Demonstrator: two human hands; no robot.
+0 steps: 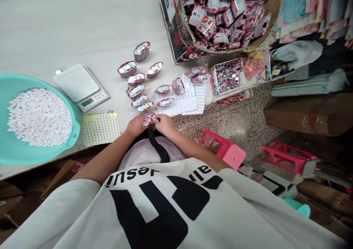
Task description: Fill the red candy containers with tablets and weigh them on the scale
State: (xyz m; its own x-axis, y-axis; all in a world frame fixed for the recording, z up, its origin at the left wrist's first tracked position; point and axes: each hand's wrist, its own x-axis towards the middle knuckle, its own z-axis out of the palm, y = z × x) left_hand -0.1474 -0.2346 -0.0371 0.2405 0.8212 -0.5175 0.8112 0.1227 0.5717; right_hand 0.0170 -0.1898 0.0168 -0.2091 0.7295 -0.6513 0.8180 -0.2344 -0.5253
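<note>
Close to my body at the table's front edge, I hold a small red-and-pink printed packet (149, 119) between both hands. My left hand (135, 126) is closed around its left side. The fingers of my right hand (164, 125) are pinched together at its right edge; the fingertips are partly hidden. Just beyond my hands stand several similar oval packets (136, 91) with red rims and shiny silvery tops. Some rest on lined paper sheets (187, 97) to the right.
A turquoise basin (75, 118) of small white pieces stands left, near a white scale (79, 83) and yellow number sheet (100, 129). Behind right is a carton (176, 39) full of printed packets. A tray (211, 80) holds small round pieces. Pink stools (228, 153) stand on the floor.
</note>
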